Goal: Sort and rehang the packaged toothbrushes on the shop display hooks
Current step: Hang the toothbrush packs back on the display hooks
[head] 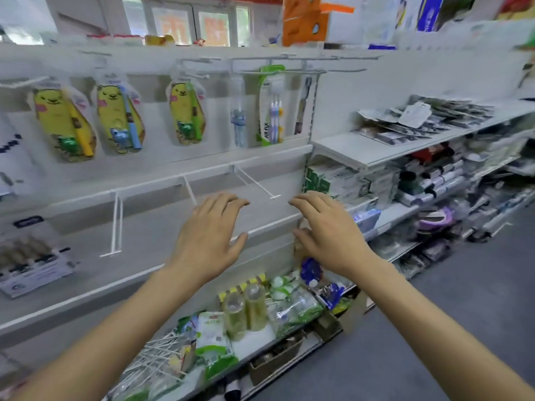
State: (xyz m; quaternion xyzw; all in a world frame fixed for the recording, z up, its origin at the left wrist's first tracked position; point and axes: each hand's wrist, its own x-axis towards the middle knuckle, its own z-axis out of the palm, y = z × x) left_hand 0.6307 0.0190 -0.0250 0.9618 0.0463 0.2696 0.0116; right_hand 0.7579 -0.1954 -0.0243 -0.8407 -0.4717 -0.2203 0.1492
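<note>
- Both hands hung open and held nothing: the left hand (208,235) and right hand (327,230) hovered below the bare middle hooks (254,180).
- Above those hooks, the packaged toothbrushes (185,111) hung on the top rail, nearer the left hand.
- Each pack hung with its long axis vertical, faces outward.

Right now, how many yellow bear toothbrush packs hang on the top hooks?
3: left pack, second pack just right of it, third pack further right near centre. More may hang behind each.
</note>
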